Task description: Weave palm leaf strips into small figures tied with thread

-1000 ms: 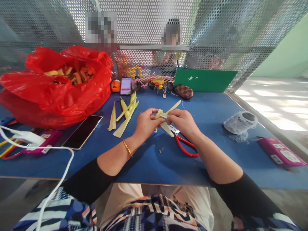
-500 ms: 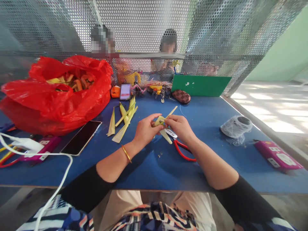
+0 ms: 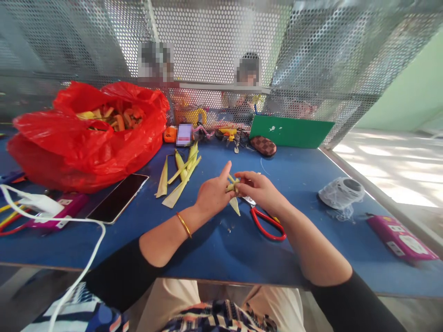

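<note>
My left hand (image 3: 214,191) and my right hand (image 3: 260,188) meet above the middle of the table, both closed on a pale green leaf strip (image 3: 235,206). The strip looks folded between the fingertips, and one flat end hangs down below them. A finger of my left hand points up, off the strip; the rest grip it. Under my right hand lie scissors with red handles (image 3: 268,226), their blades partly hidden by the hand. Left of my hands rests a loose pile of similar leaf strips (image 3: 183,182) on the blue tabletop.
A red plastic bag (image 3: 86,157) full of orange and yellow pieces stands at left, beside a dark phone (image 3: 119,198) and a white cable (image 3: 83,222). A green board (image 3: 290,131), brown checked case (image 3: 263,145), wrapped spool (image 3: 341,191) and purple box (image 3: 401,236) also lie around. Behind rises a perforated screen (image 3: 207,41).
My left hand has lifted a finger upward while the strip has been turned and folded smaller between both hands. The view has shifted slightly.
</note>
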The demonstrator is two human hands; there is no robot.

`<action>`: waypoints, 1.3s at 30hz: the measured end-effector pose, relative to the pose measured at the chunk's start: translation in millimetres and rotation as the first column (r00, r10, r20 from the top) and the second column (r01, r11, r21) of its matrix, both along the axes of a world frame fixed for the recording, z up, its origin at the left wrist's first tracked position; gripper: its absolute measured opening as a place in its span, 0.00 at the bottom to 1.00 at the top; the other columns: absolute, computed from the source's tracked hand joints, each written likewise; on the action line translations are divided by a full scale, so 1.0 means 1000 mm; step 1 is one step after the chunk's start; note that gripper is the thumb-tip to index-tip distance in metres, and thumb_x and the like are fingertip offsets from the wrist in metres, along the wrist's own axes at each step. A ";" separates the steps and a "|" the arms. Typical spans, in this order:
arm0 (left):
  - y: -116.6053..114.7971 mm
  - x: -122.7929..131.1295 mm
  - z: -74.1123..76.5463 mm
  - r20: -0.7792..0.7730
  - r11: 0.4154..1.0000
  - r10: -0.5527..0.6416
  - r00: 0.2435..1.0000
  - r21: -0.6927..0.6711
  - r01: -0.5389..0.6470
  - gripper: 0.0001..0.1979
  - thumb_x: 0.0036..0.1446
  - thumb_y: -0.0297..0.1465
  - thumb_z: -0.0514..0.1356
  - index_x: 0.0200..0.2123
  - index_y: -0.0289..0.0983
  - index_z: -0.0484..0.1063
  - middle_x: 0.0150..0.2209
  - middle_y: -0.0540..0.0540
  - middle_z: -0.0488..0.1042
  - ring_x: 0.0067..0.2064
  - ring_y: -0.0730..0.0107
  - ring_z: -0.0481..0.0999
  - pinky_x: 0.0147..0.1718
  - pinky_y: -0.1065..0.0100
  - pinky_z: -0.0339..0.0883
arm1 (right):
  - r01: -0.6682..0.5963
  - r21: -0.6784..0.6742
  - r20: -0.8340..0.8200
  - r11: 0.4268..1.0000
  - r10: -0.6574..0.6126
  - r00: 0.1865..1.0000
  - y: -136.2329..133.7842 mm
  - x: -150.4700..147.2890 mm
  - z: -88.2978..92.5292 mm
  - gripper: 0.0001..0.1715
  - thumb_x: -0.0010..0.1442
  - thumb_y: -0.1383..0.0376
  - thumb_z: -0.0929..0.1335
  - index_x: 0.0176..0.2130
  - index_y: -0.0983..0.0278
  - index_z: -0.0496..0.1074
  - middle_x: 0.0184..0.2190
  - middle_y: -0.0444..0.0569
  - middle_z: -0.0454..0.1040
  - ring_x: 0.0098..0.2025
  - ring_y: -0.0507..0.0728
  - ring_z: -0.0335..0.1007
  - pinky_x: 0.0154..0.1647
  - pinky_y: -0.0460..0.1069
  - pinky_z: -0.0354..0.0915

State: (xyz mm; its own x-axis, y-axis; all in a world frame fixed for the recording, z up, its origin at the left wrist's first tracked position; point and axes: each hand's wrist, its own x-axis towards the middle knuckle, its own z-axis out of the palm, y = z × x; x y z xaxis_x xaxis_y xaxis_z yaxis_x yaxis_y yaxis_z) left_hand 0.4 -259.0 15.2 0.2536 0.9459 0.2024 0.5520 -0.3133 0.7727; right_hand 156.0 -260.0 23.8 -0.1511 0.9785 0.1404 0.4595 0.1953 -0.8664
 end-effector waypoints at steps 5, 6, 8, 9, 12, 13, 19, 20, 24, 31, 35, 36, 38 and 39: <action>0.000 0.001 -0.003 -0.074 0.993 -0.115 0.991 0.016 0.116 0.40 0.50 0.30 0.66 0.66 0.41 0.59 0.27 0.50 0.76 0.36 0.60 0.77 0.34 0.70 0.60 | 0.030 -0.242 -0.021 0.970 -0.037 0.999 0.004 0.005 0.005 0.24 0.53 0.46 0.67 0.25 0.65 0.72 0.14 0.39 0.60 0.18 0.49 0.52 0.21 0.47 0.48; 0.000 0.001 -0.004 -0.087 0.992 -0.123 0.989 0.018 0.125 0.40 0.50 0.30 0.65 0.66 0.41 0.58 0.29 0.49 0.77 0.38 0.59 0.77 0.35 0.70 0.61 | 0.029 -0.260 -0.025 0.965 -0.037 0.999 0.004 0.006 0.005 0.23 0.50 0.47 0.68 0.24 0.64 0.71 0.14 0.38 0.59 0.18 0.48 0.50 0.21 0.47 0.46; 0.000 0.001 -0.005 -0.096 0.992 -0.122 0.988 0.024 0.125 0.40 0.50 0.31 0.66 0.66 0.42 0.58 0.32 0.48 0.79 0.39 0.58 0.78 0.36 0.69 0.62 | -0.001 -0.294 -0.061 0.956 -0.018 0.998 0.004 0.006 0.005 0.19 0.46 0.50 0.71 0.23 0.64 0.70 0.14 0.38 0.60 0.18 0.47 0.48 0.21 0.47 0.43; 0.000 0.001 -0.005 -0.093 0.992 -0.120 0.988 0.029 0.123 0.41 0.49 0.31 0.66 0.66 0.42 0.58 0.32 0.48 0.79 0.39 0.58 0.78 0.36 0.69 0.62 | -0.022 -0.308 -0.078 0.951 -0.002 0.997 0.005 0.007 0.006 0.18 0.45 0.52 0.71 0.23 0.64 0.69 0.15 0.38 0.60 0.18 0.46 0.47 0.21 0.47 0.43; -0.001 0.001 -0.005 -0.067 0.991 -0.128 0.990 0.036 0.130 0.42 0.49 0.32 0.66 0.67 0.41 0.56 0.27 0.51 0.76 0.36 0.62 0.77 0.34 0.71 0.61 | -0.031 -0.309 -0.104 0.951 -0.001 0.995 0.005 0.006 0.007 0.17 0.44 0.53 0.72 0.22 0.63 0.66 0.15 0.37 0.60 0.19 0.46 0.47 0.21 0.47 0.43; -0.001 0.002 -0.005 -0.054 0.991 -0.130 0.990 0.035 0.132 0.43 0.50 0.32 0.65 0.68 0.40 0.55 0.25 0.53 0.75 0.34 0.63 0.76 0.33 0.71 0.60 | -0.005 -0.277 -0.115 0.961 -0.028 0.993 0.006 0.006 0.008 0.17 0.44 0.53 0.72 0.22 0.63 0.66 0.15 0.37 0.59 0.19 0.46 0.47 0.22 0.47 0.44; 0.002 0.000 -0.004 0.060 0.971 -0.219 0.974 -0.087 0.224 0.21 0.53 0.31 0.61 0.52 0.38 0.72 0.21 0.57 0.69 0.26 0.72 0.70 0.30 0.72 0.60 | 0.240 0.223 -0.079 0.945 -0.228 0.970 0.007 0.006 0.006 0.13 0.52 0.58 0.68 0.23 0.61 0.62 0.18 0.38 0.61 0.22 0.48 0.53 0.25 0.46 0.50; 0.003 0.000 -0.004 0.098 0.944 -0.288 0.953 -0.136 0.299 0.13 0.54 0.30 0.59 0.44 0.37 0.74 0.21 0.56 0.68 0.25 0.73 0.70 0.30 0.72 0.60 | 0.254 0.283 -0.045 0.925 -0.252 0.967 0.006 0.006 0.006 0.12 0.53 0.59 0.67 0.24 0.61 0.62 0.18 0.38 0.63 0.22 0.49 0.54 0.26 0.46 0.51; 0.004 -0.001 -0.003 0.295 0.792 -0.437 0.850 -0.323 0.519 0.05 0.55 0.31 0.57 0.28 0.36 0.69 0.19 0.56 0.65 0.21 0.77 0.65 0.24 0.73 0.57 | 0.271 0.315 -0.021 0.909 -0.279 0.960 0.006 0.007 0.004 0.10 0.57 0.60 0.65 0.26 0.60 0.62 0.17 0.39 0.66 0.21 0.50 0.60 0.26 0.47 0.55; 0.002 -0.005 0.002 0.495 0.682 -0.381 0.781 -0.420 0.599 0.12 0.49 0.38 0.64 0.31 0.34 0.75 0.18 0.54 0.65 0.19 0.79 0.59 0.21 0.72 0.50 | 0.407 0.301 -0.175 0.862 -0.370 0.913 0.010 0.009 0.003 0.11 0.58 0.60 0.66 0.27 0.60 0.62 0.17 0.38 0.67 0.19 0.50 0.65 0.24 0.46 0.59; -0.002 0.000 0.002 0.470 0.719 -0.312 0.826 -0.451 0.529 0.14 0.47 0.41 0.66 0.26 0.34 0.75 0.15 0.55 0.62 0.18 0.80 0.58 0.19 0.72 0.45 | 0.359 0.312 -0.125 0.879 -0.337 0.933 0.008 0.005 -0.001 0.11 0.58 0.59 0.66 0.27 0.60 0.63 0.17 0.37 0.67 0.19 0.50 0.64 0.25 0.47 0.58; -0.004 0.002 0.002 0.461 0.736 -0.294 0.838 -0.451 0.506 0.14 0.46 0.41 0.67 0.23 0.35 0.74 0.14 0.55 0.61 0.17 0.80 0.57 0.18 0.72 0.45 | 0.350 0.316 -0.116 0.882 -0.330 0.937 0.008 0.003 -0.002 0.11 0.58 0.59 0.66 0.27 0.60 0.63 0.17 0.37 0.67 0.19 0.50 0.63 0.25 0.47 0.57; -0.007 0.006 0.001 0.452 0.749 -0.281 0.847 -0.449 0.488 0.16 0.45 0.40 0.68 0.18 0.35 0.70 0.14 0.55 0.60 0.17 0.81 0.57 0.18 0.73 0.45 | 0.342 0.332 -0.109 0.879 -0.325 0.940 0.006 0.000 -0.005 0.11 0.58 0.59 0.66 0.27 0.60 0.62 0.18 0.38 0.66 0.19 0.50 0.62 0.25 0.47 0.56; -0.009 0.007 0.001 0.454 0.744 -0.282 0.845 -0.453 0.491 0.17 0.44 0.40 0.69 0.17 0.35 0.69 0.14 0.55 0.61 0.17 0.81 0.57 0.18 0.73 0.45 | 0.343 0.343 -0.108 0.874 -0.326 0.939 0.006 0.000 -0.006 0.11 0.58 0.59 0.66 0.27 0.60 0.62 0.18 0.38 0.66 0.20 0.50 0.61 0.25 0.47 0.56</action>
State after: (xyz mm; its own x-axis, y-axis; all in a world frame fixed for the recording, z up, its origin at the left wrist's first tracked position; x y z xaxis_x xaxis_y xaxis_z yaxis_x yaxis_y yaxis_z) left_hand 7.2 -267.6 16.6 0.6366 0.7547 -0.1585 0.1509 0.0796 0.9853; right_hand 155.6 -254.4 18.1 0.1913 0.8543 0.4833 0.5141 0.3322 -0.7908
